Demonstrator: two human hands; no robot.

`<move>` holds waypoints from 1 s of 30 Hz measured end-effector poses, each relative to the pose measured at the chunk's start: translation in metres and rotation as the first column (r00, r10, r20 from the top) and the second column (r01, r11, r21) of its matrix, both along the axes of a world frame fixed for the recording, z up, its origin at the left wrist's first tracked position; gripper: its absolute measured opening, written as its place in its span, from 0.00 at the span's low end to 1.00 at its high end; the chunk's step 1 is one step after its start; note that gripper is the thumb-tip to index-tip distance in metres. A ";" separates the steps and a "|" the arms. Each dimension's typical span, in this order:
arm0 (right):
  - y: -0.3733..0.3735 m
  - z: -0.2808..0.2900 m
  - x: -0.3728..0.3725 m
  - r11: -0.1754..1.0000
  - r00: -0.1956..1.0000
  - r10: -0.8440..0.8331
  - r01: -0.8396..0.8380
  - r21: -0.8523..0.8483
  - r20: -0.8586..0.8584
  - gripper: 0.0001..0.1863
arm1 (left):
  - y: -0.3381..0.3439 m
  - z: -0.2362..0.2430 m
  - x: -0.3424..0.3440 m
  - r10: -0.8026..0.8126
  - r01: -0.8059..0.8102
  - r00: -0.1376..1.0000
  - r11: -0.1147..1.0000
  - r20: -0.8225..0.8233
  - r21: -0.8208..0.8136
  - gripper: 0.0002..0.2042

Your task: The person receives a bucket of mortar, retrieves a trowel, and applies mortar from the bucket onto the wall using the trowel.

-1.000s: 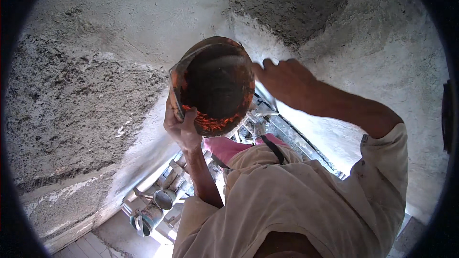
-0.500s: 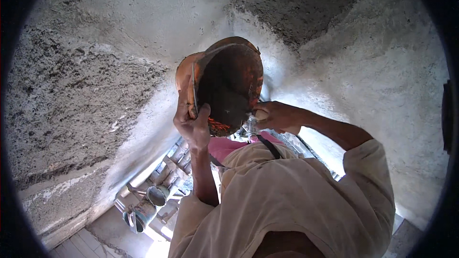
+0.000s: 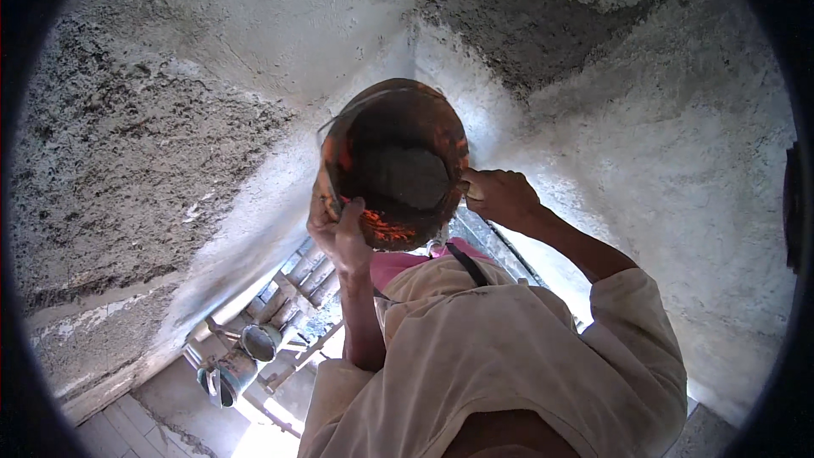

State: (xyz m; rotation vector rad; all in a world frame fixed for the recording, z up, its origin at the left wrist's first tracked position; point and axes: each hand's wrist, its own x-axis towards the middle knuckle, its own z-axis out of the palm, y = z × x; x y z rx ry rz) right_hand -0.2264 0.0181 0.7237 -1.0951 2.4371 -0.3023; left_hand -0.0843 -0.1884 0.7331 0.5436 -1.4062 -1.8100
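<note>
An orange bucket (image 3: 341,131), crusted with dark grime, is held up in front of me with its mouth tilted toward me. Grey wet mortar (image 3: 407,176) lies at its bottom, and a thin wire bail shows at its upper left. My left hand (image 3: 342,236) is closed on the lower left rim, thumb over the edge. At the right rim, my right hand (image 3: 506,198) is closed around a pale, rounded handle (image 3: 473,190). Whatever that handle belongs to is hidden by the hand and bucket.
Grey plastered walls (image 3: 280,17) meet in a corner beyond the bucket. Rough patches (image 3: 127,170) show at left and upper right. Far below on the left are wooden boards (image 3: 292,293), a small bucket (image 3: 259,343) and a larger container (image 3: 233,373). Pale floor (image 3: 127,428) shows lower left.
The bucket has turned more toward me and sits slightly lower, showing more of the mortar inside. My right hand has shifted a little right and up along its rim.
</note>
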 end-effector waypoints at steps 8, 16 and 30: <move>-0.019 0.039 -0.013 0.999 0.984 0.037 -0.043 0.028 0.174 0.22 | -0.016 -0.020 0.013 0.109 -0.087 0.991 0.966 -0.077 0.245 0.33; -0.052 0.178 -0.038 0.876 0.881 0.445 -0.392 -0.281 0.159 0.17 | -0.059 -0.057 0.098 0.359 -0.306 0.904 0.922 0.230 -0.236 0.32; 0.119 0.254 -0.203 0.689 0.739 -0.618 0.348 -0.635 -0.266 0.19 | -0.047 -0.007 0.077 0.269 -0.275 0.961 0.903 0.064 0.330 0.35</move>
